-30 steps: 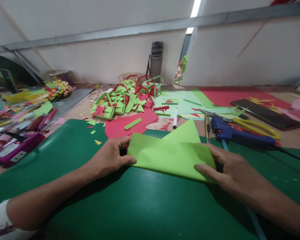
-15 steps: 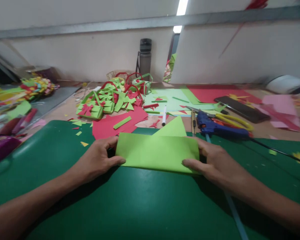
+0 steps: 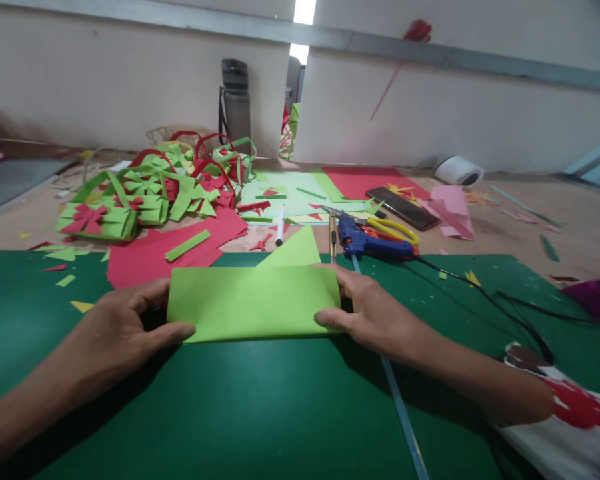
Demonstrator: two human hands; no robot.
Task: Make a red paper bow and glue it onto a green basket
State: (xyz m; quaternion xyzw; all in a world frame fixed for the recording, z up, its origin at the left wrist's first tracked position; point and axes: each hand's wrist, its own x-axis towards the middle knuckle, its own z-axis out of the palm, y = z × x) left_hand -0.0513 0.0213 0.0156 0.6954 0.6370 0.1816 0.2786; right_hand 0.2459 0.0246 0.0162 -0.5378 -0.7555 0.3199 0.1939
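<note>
A folded sheet of light green paper [image 3: 253, 303] is held up just over the green mat [image 3: 230, 413], its long side running left to right. My left hand [image 3: 135, 320] pinches its left end, thumb on the front near the lower corner and fingers behind. At the right end my right hand [image 3: 367, 310] grips it the same way, its fingers mostly hidden by the paper. A pointed green paper piece [image 3: 297, 248] shows behind the top edge; I cannot tell if it is joined to the folded sheet.
Beyond the paper lie red paper [image 3: 145, 257], a white marker [image 3: 280, 227], a blue glue gun [image 3: 375, 243], yellow-handled scissors [image 3: 395, 229] and a phone [image 3: 403, 207]. Several small green paper bags [image 3: 110, 220] with red bows stand left of a bottle [image 3: 237, 110]. A thin blue strip [image 3: 403, 413] crosses the mat.
My view has turned to the right, so everything appears further left. Both hands keep their hold on the folded paper. My right sleeve and a purple object have come into view.
</note>
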